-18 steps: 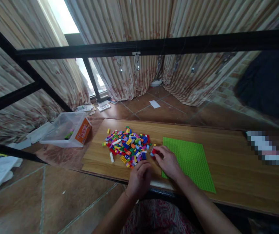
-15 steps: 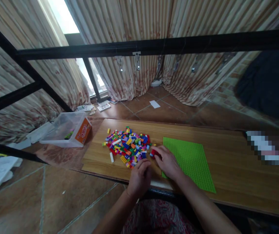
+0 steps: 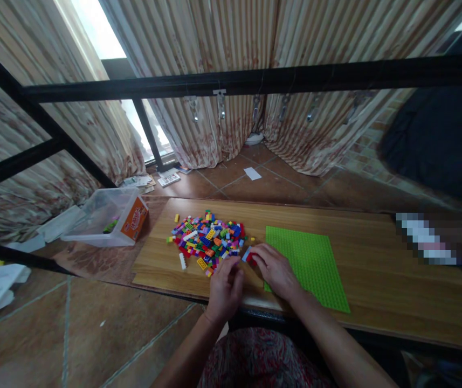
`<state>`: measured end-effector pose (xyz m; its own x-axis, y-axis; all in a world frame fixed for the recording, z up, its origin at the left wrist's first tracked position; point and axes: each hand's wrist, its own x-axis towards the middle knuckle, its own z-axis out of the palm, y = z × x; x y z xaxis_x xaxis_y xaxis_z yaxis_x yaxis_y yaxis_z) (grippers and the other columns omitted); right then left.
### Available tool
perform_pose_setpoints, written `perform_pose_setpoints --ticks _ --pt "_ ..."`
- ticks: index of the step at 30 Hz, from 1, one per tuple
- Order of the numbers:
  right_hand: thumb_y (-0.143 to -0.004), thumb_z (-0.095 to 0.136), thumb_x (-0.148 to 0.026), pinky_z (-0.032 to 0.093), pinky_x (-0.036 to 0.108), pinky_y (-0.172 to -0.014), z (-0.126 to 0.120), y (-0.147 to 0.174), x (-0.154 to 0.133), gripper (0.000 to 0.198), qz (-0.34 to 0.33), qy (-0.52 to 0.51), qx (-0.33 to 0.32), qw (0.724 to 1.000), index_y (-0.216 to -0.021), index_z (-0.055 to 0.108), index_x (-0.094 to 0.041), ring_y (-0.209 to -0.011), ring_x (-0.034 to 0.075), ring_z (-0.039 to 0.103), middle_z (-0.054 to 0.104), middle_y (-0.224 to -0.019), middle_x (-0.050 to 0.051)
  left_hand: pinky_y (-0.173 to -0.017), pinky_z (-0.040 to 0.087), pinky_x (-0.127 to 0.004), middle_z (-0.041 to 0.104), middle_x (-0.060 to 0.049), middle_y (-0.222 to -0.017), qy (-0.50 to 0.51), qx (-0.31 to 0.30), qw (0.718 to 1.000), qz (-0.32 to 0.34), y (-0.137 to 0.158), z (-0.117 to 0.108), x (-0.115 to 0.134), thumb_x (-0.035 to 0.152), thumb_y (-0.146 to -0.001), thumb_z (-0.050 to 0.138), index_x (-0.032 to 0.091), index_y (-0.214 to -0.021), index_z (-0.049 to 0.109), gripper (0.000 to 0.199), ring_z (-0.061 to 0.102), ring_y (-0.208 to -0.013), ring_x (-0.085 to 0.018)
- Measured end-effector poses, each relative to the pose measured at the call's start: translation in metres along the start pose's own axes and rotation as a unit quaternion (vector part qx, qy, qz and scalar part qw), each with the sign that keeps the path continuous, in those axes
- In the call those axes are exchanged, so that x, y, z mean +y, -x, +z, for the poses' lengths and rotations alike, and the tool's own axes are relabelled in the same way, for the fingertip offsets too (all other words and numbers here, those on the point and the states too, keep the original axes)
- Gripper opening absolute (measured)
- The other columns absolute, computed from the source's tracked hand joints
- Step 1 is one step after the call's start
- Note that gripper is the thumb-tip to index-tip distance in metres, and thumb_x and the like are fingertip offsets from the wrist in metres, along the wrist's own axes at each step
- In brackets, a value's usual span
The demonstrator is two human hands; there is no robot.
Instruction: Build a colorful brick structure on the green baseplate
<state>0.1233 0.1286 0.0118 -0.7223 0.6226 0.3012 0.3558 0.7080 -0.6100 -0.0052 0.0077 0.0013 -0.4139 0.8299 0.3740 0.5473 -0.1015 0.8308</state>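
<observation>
Over tbl (image 3: 376,253), R hand (image 3: 278,272) grips brick (image 3: 249,258), L hand (image 3: 226,288) grip unclear; box label (image 3: 135,218) illegible.

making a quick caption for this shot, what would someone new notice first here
The heap of multicoloured bricks stands out first, spread on the wooden tabletop left of the bright green baseplate. Next, the right hand holds a red brick between heap and baseplate, while the left hand is by the heap's near edge. Farther left, a clear plastic box shows a bright orange label.
</observation>
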Motion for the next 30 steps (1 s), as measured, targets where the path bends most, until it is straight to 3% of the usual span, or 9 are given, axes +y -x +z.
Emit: perform_pose_setpoints --ticks 4,9,16,22,26,30 --pt "-0.094 0.044 -0.021 0.046 0.036 -0.089 0.004 0.009 0.001 0.022 0.056 -0.004 0.052 0.997 -0.107 0.061 -0.021 -0.098 0.020 0.058 0.064 -0.102 0.007 -0.083 0.052 -0.032 0.066 -0.010 -0.106 -0.006 0.007 1.000 -0.003 -0.003 0.001 -0.002 0.015 -0.087 0.052 0.018 -0.113 0.058 0.027 0.064 -0.094 -0.018" --pt "-0.083 0.061 -0.032 0.045 0.043 -0.090 0.011 0.006 -0.001 0.031 0.078 0.084 0.062 0.991 -0.112 0.062 -0.020 -0.105 0.027 0.054 0.061 -0.111 0.010 -0.082 0.052 -0.032 0.067 -0.009 -0.104 -0.016 0.014 1.000 0.009 -0.005 -0.002 -0.001 0.014 -0.087 0.053 0.019 -0.113 0.059 0.027 0.064 -0.093 -0.018" --pt "-0.079 0.064 -0.029 0.043 0.043 -0.088 0.022 0.001 -0.008 0.014 0.086 0.132 0.073 0.985 -0.091 0.067 -0.022 -0.100 0.027 0.051 0.060 -0.107 0.009 -0.081 0.052 -0.031 0.067 -0.008 -0.102 -0.006 0.015 1.000 0.001 -0.007 -0.008 0.002 0.017 -0.088 0.053 0.019 -0.112 0.060 0.025 0.064 -0.090 -0.017" --pt "-0.084 0.059 -0.025 0.041 0.042 -0.091 0.011 0.004 -0.018 0.016 0.036 0.108 0.101 0.988 -0.098 0.066 -0.021 -0.102 0.025 0.052 0.062 -0.108 0.008 -0.080 0.051 -0.030 0.068 -0.007 -0.098 0.074 0.013 0.993 -0.093 -0.014 -0.008 0.009 0.029 -0.087 0.057 0.018 -0.111 0.062 0.027 0.064 -0.087 -0.017" --pt "-0.089 0.055 -0.027 0.041 0.043 -0.092 -0.012 0.008 -0.037 0.022 -0.054 0.099 0.087 0.990 -0.110 0.063 -0.024 -0.105 0.025 0.054 0.062 -0.114 0.009 -0.075 0.050 -0.026 0.068 -0.006 -0.097 0.236 -0.042 0.954 -0.182 -0.026 -0.016 0.024 0.039 -0.085 0.061 0.017 -0.108 0.063 0.032 0.062 -0.084 -0.016" --pt "-0.092 0.053 -0.024 0.044 0.040 -0.090 -0.029 0.012 -0.054 0.025 -0.084 0.028 0.097 0.991 -0.115 0.062 -0.027 -0.102 0.022 0.057 0.064 -0.111 0.007 -0.070 0.047 -0.023 0.065 -0.002 -0.082 0.301 -0.089 0.935 -0.167 -0.032 -0.027 0.040 0.036 -0.081 0.067 0.016 -0.096 0.067 0.025 0.057 -0.074 -0.013"
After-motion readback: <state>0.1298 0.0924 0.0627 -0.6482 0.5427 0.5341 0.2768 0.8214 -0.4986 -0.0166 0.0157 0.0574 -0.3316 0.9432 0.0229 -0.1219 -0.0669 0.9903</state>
